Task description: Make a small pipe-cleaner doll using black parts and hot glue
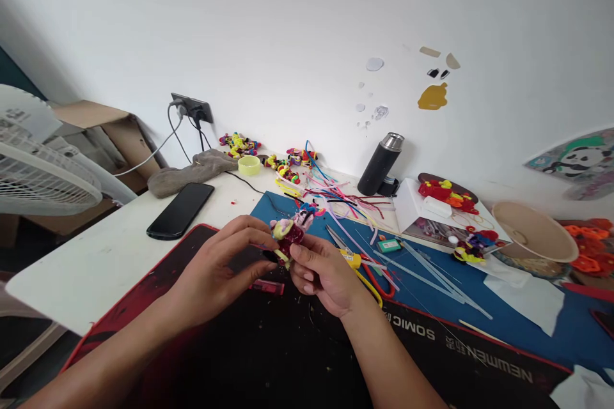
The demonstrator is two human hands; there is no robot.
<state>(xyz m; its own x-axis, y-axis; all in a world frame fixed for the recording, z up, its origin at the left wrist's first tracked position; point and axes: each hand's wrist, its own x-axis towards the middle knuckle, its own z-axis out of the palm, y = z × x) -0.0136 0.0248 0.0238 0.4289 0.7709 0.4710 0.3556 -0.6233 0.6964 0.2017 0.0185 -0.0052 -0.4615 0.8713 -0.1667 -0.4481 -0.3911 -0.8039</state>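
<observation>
Small fuzzy figure [294, 236], looks made of chenille stems; dark maroon middle, pale yellow section on left side, pink-and-white part with black marks toward upper right, blue and red bits at top end. Tilted, top end leaning right and away. Held up over dark mat [259, 351]; right hand [330, 273] pinches right side, left hand [218, 265] fingertips at lower left, lower part partly hidden

I work at a craft desk [62, 268], probably at home: pipe cleaners [336, 192], scissors [336, 238], fuzzy figures [238, 144], phone [180, 211], household fan [43, 179].
</observation>
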